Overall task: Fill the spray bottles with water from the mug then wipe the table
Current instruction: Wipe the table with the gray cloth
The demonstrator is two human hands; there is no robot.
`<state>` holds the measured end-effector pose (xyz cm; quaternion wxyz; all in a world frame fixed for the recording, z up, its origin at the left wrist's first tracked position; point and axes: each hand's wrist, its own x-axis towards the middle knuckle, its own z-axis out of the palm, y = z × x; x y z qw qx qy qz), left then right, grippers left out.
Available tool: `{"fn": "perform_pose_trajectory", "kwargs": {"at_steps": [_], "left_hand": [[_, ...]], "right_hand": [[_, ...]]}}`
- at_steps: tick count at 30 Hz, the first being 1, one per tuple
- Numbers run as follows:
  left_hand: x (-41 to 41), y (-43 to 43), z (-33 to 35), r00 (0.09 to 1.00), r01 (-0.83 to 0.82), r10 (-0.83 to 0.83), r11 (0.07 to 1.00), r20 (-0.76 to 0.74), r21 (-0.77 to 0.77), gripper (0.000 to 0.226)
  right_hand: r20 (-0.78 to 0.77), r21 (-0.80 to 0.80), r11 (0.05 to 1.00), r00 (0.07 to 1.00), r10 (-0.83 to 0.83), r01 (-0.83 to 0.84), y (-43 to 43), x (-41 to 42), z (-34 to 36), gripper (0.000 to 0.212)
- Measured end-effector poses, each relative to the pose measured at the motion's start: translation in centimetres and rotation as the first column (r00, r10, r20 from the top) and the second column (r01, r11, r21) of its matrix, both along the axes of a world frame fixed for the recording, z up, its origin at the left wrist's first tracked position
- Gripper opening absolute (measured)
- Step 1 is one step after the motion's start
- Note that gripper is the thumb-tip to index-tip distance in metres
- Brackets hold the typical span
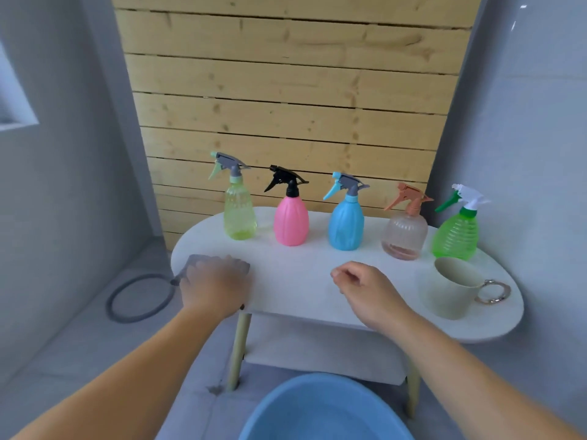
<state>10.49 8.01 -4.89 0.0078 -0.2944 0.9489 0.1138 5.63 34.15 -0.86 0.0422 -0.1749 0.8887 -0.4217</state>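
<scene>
A white oval tabletop (295, 281) carries five capped plastic spray bottles (346, 223) in a back row, with a pale green mug (444, 296) at right. The left hand (216, 284) presses flat on a grey cloth (193, 260) at the left end. The right hand (365, 289) hovers loosely curled and empty. Wiping seems to be the step in hand; the next stroke should sweep rightward, clear of the bottles.

Nothing here can be read. The spray bottles (290, 223), the mug (451, 293), the desk (301, 281) and the blue basin (324, 411) show only plain coloured surfaces, with no legible words, labels, brand marks or numbers.
</scene>
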Motion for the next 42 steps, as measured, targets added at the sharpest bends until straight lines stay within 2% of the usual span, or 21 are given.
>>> {"fn": "perform_pose_trajectory", "kwargs": {"at_steps": [5,8,10,12,14,15,17,20,23,27,32,36,39,42], "left_hand": [[-1.2,-0.8,-1.9,0.975,0.201,-0.200,0.980,-0.097,-0.001,0.052],[-1.2,1.6,-1.8,0.880,0.463,-0.452,0.886,-0.146,0.044,0.074],[-0.8,3.3,-2.4,0.793,0.597,-0.581,0.801,-0.184,0.048,0.070],[-0.6,3.7,-3.0,0.770,0.606,-0.582,0.795,-0.262,0.016,0.052],[-0.5,2.6,-2.9,0.830,0.521,-0.491,0.852,-0.265,0.053,0.042],[-0.7,1.8,-2.9,0.859,0.475,-0.449,0.878,-0.246,0.056,0.044],[-1.4,1.2,-2.5,0.896,0.438,-0.428,0.896,-0.118,0.077,0.066],[-2.8,3.1,-2.3,0.857,0.515,-0.515,0.857,0.000,0.020,0.075],[-3.9,6.5,-2.3,0.813,0.582,-0.582,0.813,-0.026,-0.003,0.071],[-4.4,10.5,-2.7,0.738,0.673,-0.674,0.739,-0.041,-0.035,0.073],[-4.3,9.3,-2.7,0.801,0.595,-0.597,0.802,-0.045,-0.050,0.076],[-5.2,11.5,-2.5,0.767,0.640,-0.640,0.768,-0.036,-0.016,0.084],[-6.3,14.4,-2.4,0.729,0.683,-0.681,0.731,-0.067,-0.003,0.105],[-7.7,18.1,-2.5,0.666,0.742,-0.741,0.669,-0.084,-0.025,0.096]], "right_hand": [[-0.054,0.033,0.999,0.998,0.016,-0.014,-0.5,0.0,-0.4,0.024],[-0.053,0.038,0.999,0.999,0.010,-0.008,0.1,-0.2,-0.8,0.024],[-0.041,0.059,0.998,0.999,0.021,-0.018,0.4,-0.4,-1.0,0.024],[-0.055,0.084,0.996,0.998,0.027,-0.022,0.7,-0.5,-1.2,0.024],[-0.065,0.128,0.991,0.997,0.036,-0.027,1.3,-0.9,-1.8,0.023],[-0.072,0.172,0.985,0.996,0.045,-0.032,1.7,-1.1,-2.1,0.024],[-0.098,0.318,0.947,0.992,0.084,-0.049,2.9,-1.6,-3.1,0.027],[-0.135,0.554,0.828,0.972,0.194,-0.089,4.3,-1.9,-4.3,0.039],[-0.147,0.626,0.775,0.961,0.233,-0.092,4.6,-1.8,-4.8,0.042],[-0.172,0.614,0.784,0.954,0.245,-0.091,5.0,-2.4,-5.3,0.041],[-0.125,0.522,0.840,0.961,0.247,-0.148,6.0,-2.4,-6.0,0.043],[-0.074,0.452,0.869,0.962,0.262,-0.202,7.3,-2.0,-5.5,0.042],[-0.172,0.363,0.914,0.951,0.257,-0.181,7.8,-1.9,-3.4,0.031],[-0.352,0.156,0.988,0.935,0.044,0.012,10.1,-2.9,-0.2,0.023]]}}
